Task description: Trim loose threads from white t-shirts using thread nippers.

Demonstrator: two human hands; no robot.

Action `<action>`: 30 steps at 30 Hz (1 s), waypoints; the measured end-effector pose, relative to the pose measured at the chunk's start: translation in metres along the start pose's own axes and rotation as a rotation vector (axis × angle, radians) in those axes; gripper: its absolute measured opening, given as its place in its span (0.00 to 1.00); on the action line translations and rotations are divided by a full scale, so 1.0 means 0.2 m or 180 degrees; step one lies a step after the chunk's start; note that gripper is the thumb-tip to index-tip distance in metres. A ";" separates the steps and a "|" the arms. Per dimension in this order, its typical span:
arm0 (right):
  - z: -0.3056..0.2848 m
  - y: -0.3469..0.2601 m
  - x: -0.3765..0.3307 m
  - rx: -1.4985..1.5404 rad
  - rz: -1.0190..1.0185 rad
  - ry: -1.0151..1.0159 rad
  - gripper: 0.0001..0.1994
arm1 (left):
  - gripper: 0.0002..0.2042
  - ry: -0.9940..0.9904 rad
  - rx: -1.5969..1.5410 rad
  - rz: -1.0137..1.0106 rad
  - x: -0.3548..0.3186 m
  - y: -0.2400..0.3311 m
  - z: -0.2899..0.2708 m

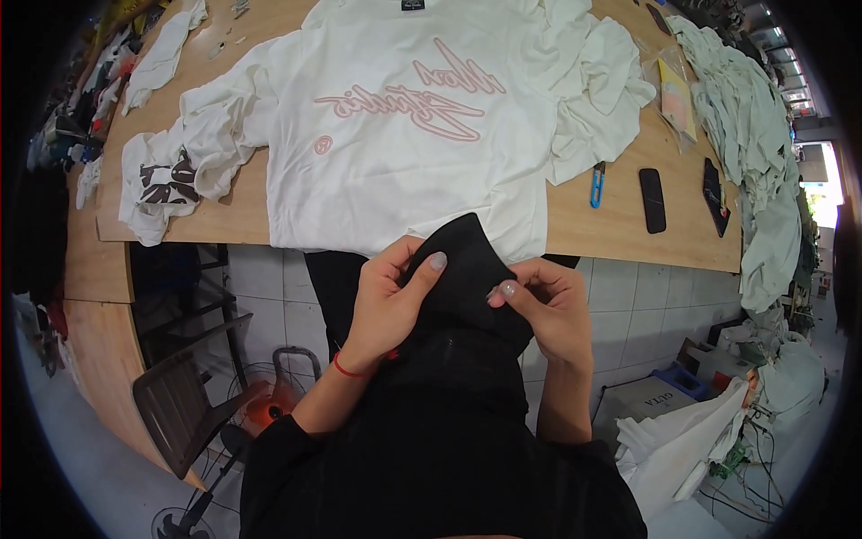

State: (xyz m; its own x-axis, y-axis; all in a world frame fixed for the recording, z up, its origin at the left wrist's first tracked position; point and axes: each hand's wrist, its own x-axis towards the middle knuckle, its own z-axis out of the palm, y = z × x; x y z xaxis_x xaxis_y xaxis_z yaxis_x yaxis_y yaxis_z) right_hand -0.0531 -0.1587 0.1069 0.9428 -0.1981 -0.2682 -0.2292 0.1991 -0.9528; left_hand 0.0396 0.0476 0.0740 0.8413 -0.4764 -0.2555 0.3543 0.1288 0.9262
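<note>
A flat black piece (460, 260), which may be cloth or film, is held up between my hands in front of the table edge. My left hand (386, 305) grips its left side, thumb on top and fingers behind. At its right corner my right hand (555, 310) pinches the edge between thumb and fingertips. Its lower part merges with my black clothes, so I cannot tell where it ends. Just beyond it, a white sweatshirt (359, 180) with pink outlined lettering lies spread on the table, its hem hanging slightly over the near edge.
Right of the sweatshirt lie a blue cutter (597, 186), a black phone (653, 200) and a dark object (716, 198). White garments (759, 135) drape over the right edge. A chair (180, 409) and a fan (269, 409) stand below left; a grey box (646, 400) sits below right.
</note>
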 end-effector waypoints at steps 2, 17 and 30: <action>0.02 0.02 0.04 0.0261 -0.0125 0.0230 0.04 | 0.05 -0.0070 -0.0630 -0.0155 -0.01 0.07 0.03; 0.25 0.13 0.00 -0.2502 -0.1706 0.0594 0.18 | 0.08 0.0666 -0.0008 0.0300 -0.02 0.07 0.08; 0.18 0.09 0.03 -0.1176 -0.1009 0.0008 0.14 | 0.14 -0.0069 0.0520 0.0236 -0.09 0.03 0.02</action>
State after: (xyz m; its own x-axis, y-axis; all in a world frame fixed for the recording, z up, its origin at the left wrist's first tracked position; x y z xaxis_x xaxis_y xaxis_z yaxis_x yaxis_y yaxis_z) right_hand -0.0435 -0.1224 0.0930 0.9796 -0.1964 0.0436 -0.0019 -0.2255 -0.9742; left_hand 0.0256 0.0539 0.0859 0.8530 -0.4897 -0.1804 0.2190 0.0221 0.9755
